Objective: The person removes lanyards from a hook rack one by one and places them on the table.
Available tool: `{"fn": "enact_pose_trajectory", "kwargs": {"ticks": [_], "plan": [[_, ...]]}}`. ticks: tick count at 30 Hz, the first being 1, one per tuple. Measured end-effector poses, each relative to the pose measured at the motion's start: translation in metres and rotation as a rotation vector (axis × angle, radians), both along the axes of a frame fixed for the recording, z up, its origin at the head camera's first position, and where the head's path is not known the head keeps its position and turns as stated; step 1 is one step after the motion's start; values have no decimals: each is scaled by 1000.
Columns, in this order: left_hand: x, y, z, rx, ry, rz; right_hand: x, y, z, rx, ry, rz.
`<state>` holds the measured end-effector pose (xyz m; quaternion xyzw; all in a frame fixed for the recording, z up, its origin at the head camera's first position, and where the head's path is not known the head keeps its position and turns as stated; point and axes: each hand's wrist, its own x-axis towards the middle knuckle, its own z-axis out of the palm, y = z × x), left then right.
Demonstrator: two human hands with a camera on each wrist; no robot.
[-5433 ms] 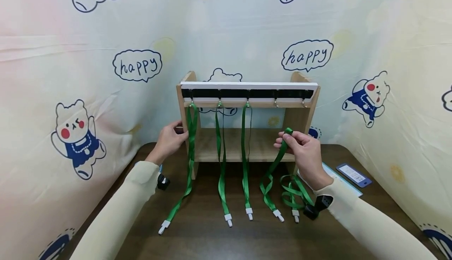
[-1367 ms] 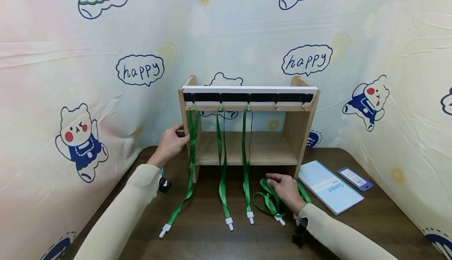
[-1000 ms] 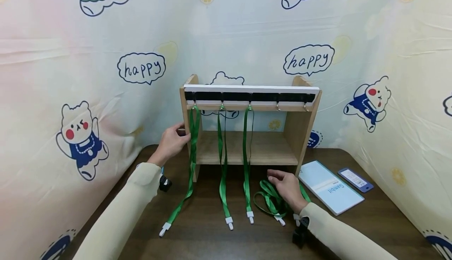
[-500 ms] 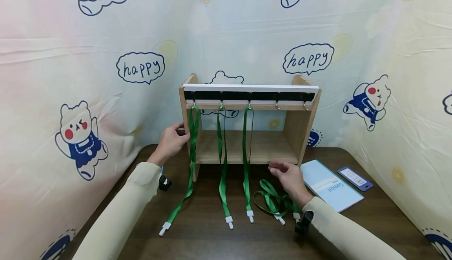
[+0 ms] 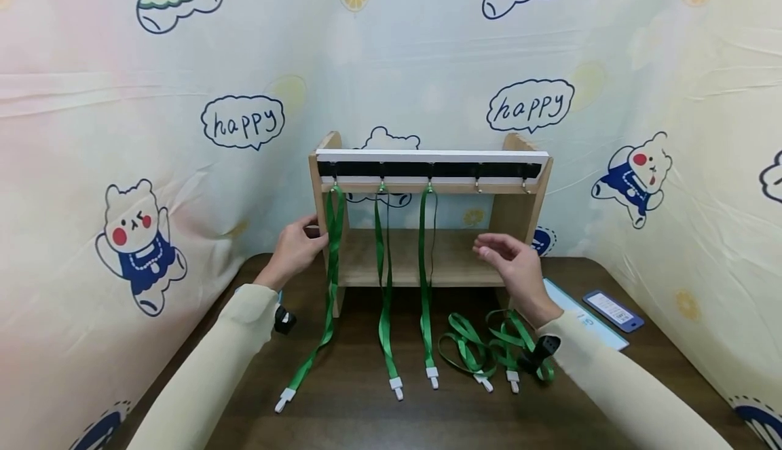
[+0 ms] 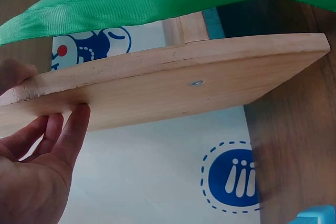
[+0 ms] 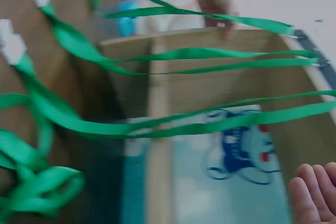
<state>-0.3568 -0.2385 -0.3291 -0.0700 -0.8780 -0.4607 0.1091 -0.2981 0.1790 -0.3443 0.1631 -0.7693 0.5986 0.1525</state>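
My left hand grips the left side panel of a small wooden rack, thumb at the front edge and fingertips against the outer face. Green lanyards hang from the rack's three left hooks: one at the left end, a second and a third. Their white clips rest on the table. My right hand is raised in front of the shelf's right part, fingers loosely bent and holding nothing. Below it, two more green lanyards lie bunched on the table, one on the left and one on the right.
Two bare hooks are at the right of the black hook strip. A light-blue booklet, partly behind my right forearm, and a blue phone-shaped thing lie at the right. A patterned cloth surrounds the table.
Earlier my right hand held up a lanyard by its loop; it lowered it into a bunch on the table and let go. Now that hand has risen, empty. My left hand stays put.
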Motion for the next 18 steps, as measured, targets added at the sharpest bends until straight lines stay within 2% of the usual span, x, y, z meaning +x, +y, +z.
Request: {"fn": "enact_pose_trajectory", "kwargs": {"ticks": [10, 18], "plan": [[1, 0, 1, -13, -3, -1, 1, 6, 55, 2, 112, 53], [0, -1, 0, -11, -2, -3, -1, 3, 78, -46, 161, 96]]}}
